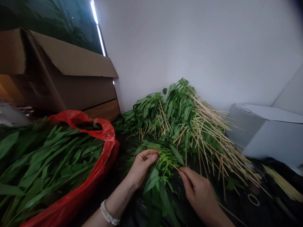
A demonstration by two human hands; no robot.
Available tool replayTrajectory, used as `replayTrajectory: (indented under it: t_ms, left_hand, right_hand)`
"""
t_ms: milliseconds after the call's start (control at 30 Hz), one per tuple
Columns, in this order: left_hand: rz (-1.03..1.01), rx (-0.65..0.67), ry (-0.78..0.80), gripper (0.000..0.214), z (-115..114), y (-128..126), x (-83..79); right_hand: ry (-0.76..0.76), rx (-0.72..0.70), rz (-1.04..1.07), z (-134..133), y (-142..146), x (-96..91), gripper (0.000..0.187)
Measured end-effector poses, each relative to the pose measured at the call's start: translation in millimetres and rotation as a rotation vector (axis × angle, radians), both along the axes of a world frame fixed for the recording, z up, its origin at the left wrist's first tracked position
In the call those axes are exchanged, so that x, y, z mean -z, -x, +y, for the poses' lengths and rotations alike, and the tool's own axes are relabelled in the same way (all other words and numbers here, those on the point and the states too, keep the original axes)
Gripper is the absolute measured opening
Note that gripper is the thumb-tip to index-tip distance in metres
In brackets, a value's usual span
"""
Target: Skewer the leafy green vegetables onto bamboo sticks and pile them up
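Note:
My left hand (145, 162) pinches the edge of a small bunch of leafy greens (167, 162), thumb and forefinger pressed together at its bright green stems. In my right hand (200, 192) the end of a thin wooden skewer (174, 166) is gripped between thumb and fingers. The skewer points up and left into the cut stems, and its far part is hidden among them. Long leaves (164, 197) hang down below the stems. Just beyond my hands is a heap of leafy bunches (181, 107) with many pale skewers (220, 142) sticking out to the right.
A red plastic bag (110, 134) full of long leafy greens (54, 160) lies at the left. Behind it stands an open cardboard box (78, 85). To the right are a white box (272, 135), a bundle of loose skewers (282, 183) and a ring-shaped object (253, 199) on dark sheeting.

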State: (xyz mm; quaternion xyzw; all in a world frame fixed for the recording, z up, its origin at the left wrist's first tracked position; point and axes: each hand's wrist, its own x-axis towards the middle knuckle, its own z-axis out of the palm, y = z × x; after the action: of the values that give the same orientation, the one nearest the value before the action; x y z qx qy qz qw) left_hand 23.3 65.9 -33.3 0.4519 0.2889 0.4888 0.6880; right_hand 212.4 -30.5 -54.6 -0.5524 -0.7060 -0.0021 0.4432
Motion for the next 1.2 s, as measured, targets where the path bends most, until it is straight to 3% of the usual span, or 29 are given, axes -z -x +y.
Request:
replayTrajectory:
  t_ms: [867,1200]
  left_hand:
    - [0.004,0.069,0.082,0.024,-1.3,-1.1,3.4]
    - [0.073,0.058,0.025,0.023,-4.3,-3.1,3.0]
  right_hand:
    - [-0.039,-0.021,-0.009,-1.4,5.1,3.3,0.023]
    - [0.011,-0.033,0.007,1.7,3.6,10.4,0.023]
